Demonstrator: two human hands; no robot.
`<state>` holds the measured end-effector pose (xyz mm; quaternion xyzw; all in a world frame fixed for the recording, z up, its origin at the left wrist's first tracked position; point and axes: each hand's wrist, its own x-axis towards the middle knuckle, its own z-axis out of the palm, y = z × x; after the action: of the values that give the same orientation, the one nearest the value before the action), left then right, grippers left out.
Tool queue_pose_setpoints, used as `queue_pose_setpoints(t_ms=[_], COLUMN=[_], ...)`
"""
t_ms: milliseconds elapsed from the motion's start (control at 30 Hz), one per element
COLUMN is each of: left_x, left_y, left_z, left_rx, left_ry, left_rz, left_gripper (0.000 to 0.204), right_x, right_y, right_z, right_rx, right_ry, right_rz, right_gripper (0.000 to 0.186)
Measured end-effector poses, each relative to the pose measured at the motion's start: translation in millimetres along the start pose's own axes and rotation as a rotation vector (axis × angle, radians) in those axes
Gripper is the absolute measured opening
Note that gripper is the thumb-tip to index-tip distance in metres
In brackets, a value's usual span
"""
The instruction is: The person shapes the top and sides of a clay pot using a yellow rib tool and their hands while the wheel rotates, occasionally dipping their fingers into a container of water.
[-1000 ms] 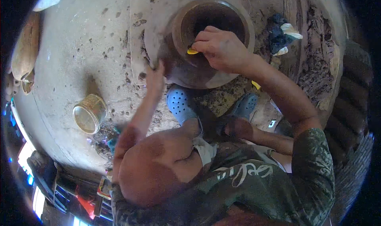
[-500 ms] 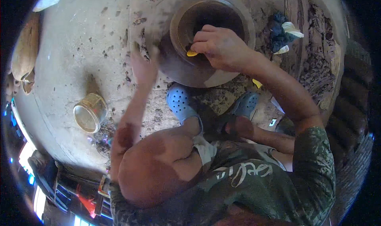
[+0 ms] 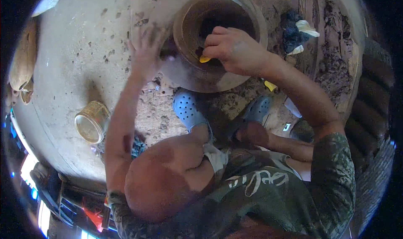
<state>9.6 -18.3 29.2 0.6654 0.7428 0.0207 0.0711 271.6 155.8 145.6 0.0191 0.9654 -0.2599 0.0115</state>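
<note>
A wide brown clay pot (image 3: 181,37) stands on a round wheel disc (image 3: 201,80) in front of me; its inside is dark. My right hand (image 3: 236,51) reaches over the pot's rim, fingers closed on a small yellow scraper (image 3: 204,59). The scraper's edge sits at the near left part of the inner wall; whether it touches the clay I cannot tell. Left of the disc is my left hand (image 3: 145,54), blurred, its fingers spread and nothing visible in them. It is near the disc's left edge.
A clay-smeared tub (image 3: 92,121) lies tilted on the floor at left. Beside my right forearm is another yellow piece (image 3: 270,86). Dark crumpled cloth with white scraps (image 3: 292,33) lies at the right. My feet in blue clogs (image 3: 187,110) are close to the disc. Mud spatters the floor.
My left hand has swung up and to the left, and its fingers now show spread. The right hand with the scraper has stayed nearly in place at the pot's rim.
</note>
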Motion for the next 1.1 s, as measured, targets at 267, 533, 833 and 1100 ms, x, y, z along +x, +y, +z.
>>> queue_pose_setpoints(t_ms=[267,533,833,1100], left_x=[40,-88,-11,46], left_y=[9,136,13,-26], left_z=[-9,-21,-24,-19], left_rx=[0.085,-0.294,-0.031,0.133], left_ry=[0.158,-0.138,-0.140,0.128], left_rz=[-0.204,-0.040,0.044,-0.220], left_gripper=[0.085,0.087,0.128,0.100], right_x=[-12,25,21,15], right_y=[7,18,18,19], right_z=[-6,13,23,18], right_rx=[0.013,0.109,0.170,0.130], right_ry=[-0.047,0.348,0.074,-0.086], right_rz=[0.040,0.388,0.406,0.300], right_gripper=[0.029,0.011,0.035,0.040])
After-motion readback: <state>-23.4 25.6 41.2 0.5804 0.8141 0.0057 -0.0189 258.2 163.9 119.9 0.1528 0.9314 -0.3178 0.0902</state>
